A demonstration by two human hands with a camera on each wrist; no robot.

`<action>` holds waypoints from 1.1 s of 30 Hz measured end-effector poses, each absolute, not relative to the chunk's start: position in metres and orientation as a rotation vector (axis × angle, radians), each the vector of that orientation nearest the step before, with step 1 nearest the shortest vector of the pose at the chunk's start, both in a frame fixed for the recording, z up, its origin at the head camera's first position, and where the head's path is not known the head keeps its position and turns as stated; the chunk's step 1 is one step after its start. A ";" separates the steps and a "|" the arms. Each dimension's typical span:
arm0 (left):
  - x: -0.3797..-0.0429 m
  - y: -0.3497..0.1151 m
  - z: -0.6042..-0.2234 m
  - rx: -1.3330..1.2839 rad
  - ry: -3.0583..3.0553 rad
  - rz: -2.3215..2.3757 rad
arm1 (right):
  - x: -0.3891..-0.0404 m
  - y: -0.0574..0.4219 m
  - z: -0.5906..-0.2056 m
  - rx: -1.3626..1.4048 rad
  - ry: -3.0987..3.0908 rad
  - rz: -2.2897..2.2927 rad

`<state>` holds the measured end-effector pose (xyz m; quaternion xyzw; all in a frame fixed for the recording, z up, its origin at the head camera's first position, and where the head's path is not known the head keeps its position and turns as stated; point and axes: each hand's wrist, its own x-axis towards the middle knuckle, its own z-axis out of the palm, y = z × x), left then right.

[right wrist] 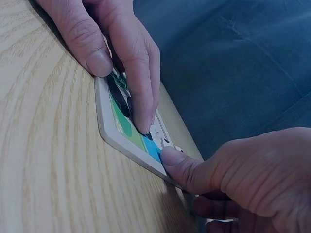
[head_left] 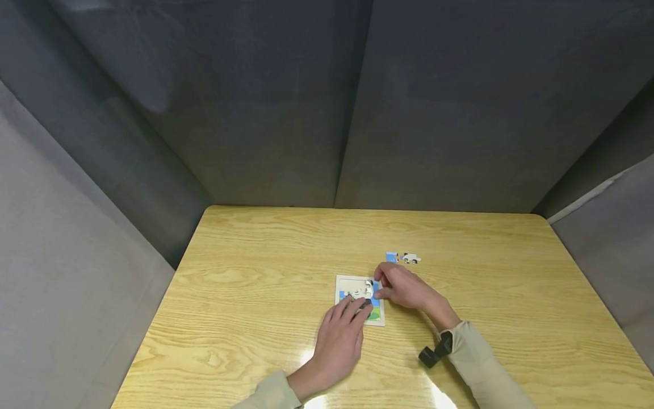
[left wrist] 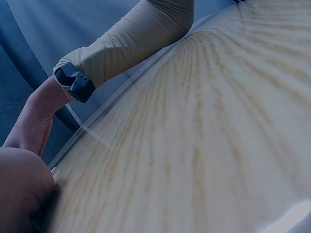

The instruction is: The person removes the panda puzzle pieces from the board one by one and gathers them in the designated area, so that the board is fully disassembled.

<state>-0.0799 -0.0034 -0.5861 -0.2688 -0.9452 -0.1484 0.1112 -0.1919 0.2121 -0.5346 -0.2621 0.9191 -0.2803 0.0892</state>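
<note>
A small square jigsaw puzzle board (head_left: 375,323) with a pale frame lies on the wooden table. Its picture shows green, blue and black-and-white parts, while bare backing shows at the upper left. My left hand (head_left: 339,341) reaches over the lower part, its extended fingertips resting on the picture and covering some of it. At the upper right corner, my right hand (head_left: 406,288) holds the board's edge. In the right wrist view its thumb (right wrist: 174,156) lies over the frame beside a blue patch, and the other fingers curl beyond the corner, partly hidden.
Two loose puzzle pieces lie behind the board: a blue one (head_left: 391,257) and a white one with dark marks (head_left: 410,258). A black wrist camera (head_left: 435,350) hangs from the right cuff. Grey curtains (head_left: 276,113) stand around the table (head_left: 245,250).
</note>
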 end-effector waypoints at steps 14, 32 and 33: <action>-0.080 -0.004 -0.586 -0.784 -2.800 -0.444 | -0.193 0.213 -0.541 -0.882 2.701 -0.958; -0.081 -0.003 -0.586 -0.785 -2.767 -0.469 | -0.191 0.210 -0.535 -0.880 2.664 -0.876; -0.081 -0.003 -0.586 -0.786 -2.769 -0.470 | -0.190 0.210 -0.534 -0.875 2.664 -0.880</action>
